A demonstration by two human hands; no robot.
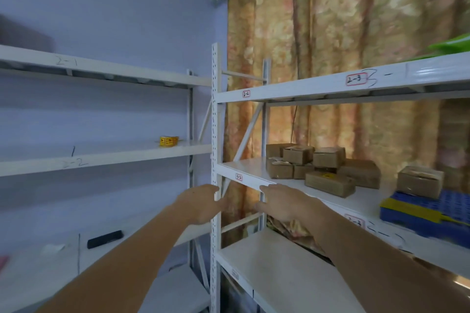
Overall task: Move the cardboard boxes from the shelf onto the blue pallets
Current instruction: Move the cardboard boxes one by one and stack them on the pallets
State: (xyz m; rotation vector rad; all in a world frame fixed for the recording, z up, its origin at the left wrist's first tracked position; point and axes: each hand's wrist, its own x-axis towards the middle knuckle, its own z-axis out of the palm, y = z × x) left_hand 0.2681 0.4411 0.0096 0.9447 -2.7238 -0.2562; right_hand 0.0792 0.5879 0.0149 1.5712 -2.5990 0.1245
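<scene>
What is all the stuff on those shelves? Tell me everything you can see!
cardboard boxes: about eight in a pile, brown, middle level of the right shelf
single cardboard box: one, brown, sitting on the blue tray further right
blue tray: one, blue with a yellow part, middle level of the right shelf
yellow roll: one, yellow, middle level of the left shelf
black object: one, black, lower level of the left shelf
green thing: one, green, top right level, partly out of view
shelves: two units, white
curtain: one, floral tan, behind the right shelf
hands: two, left hand and right hand, reaching towards the right shelf's front edge, holding nothing
</scene>
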